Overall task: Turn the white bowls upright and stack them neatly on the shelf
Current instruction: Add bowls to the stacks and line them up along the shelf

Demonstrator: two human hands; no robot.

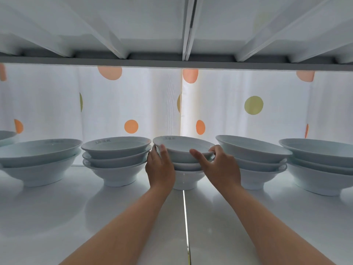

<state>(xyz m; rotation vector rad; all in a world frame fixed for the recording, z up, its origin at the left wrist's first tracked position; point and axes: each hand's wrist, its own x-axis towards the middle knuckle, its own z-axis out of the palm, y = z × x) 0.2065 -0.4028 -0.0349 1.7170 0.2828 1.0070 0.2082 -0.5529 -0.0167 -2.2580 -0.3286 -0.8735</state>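
The white glazed ceramic footed bowl (183,150) is sitting upright on top of the centre stack of white bowls (184,178), which is standing near the rear edge of the glossy white shelf (95,217), at mid-width and directly behind the shelf's centre seam (185,207). The left hand (160,169) is gripping the bowl's left side, with the thumb lying on the near wall and the fingers curling behind the rim. The right hand (219,165) is gripping the right side, with the thumb across the near wall and the fingers hooking over the rim. The bowl is lying straight ahead of both hands and between them, with neither hand nearer. Being round, it has no long axis; its rim is tilting, left edge higher than right, so it appears not to be seated level in the bowl beneath. Levelling and centring is therefore judged to be the controlling adjustment. Just to the left, a three-bowl stack (116,159) is standing close to the left hand, with a wider two-bowl stack (38,157) beyond it. To the right, a further stack (254,159) is standing close beside the right hand, with another stack (321,163) toward the right edge. Grey characters are showing inside the rims of several bowls, but they are too blurred to read. A white curtain with orange and green dots (131,104) is hanging behind the shelf.
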